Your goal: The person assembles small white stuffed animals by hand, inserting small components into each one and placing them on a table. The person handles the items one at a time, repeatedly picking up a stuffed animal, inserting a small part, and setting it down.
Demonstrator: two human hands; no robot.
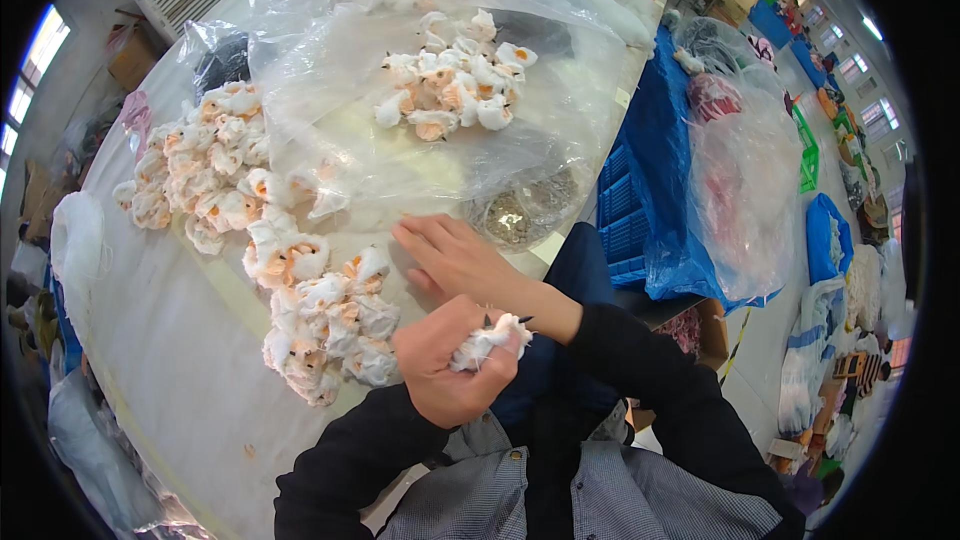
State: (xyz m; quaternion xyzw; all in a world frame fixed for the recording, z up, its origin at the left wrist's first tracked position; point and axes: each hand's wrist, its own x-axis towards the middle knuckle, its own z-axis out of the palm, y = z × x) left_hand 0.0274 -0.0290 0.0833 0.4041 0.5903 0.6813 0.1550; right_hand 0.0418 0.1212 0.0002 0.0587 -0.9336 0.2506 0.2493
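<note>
The left hand (pixel 440 360) clasps a fluffy white piece (pixel 483 345) near the close edge of the desk (pixel 200 340); the right hand (pixel 465 255) lies open, palm down, right of the pile (pixel 325 325). A light pinch should avoid crushing the piece.

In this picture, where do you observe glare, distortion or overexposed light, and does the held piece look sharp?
Head view: the table's edge bows from the fisheye lens, with the picture's corners black; glare streaks cross the clear plastic; the left-side window is washed out; the left hand and its white fuzzy piece look fairly sharp.
</note>
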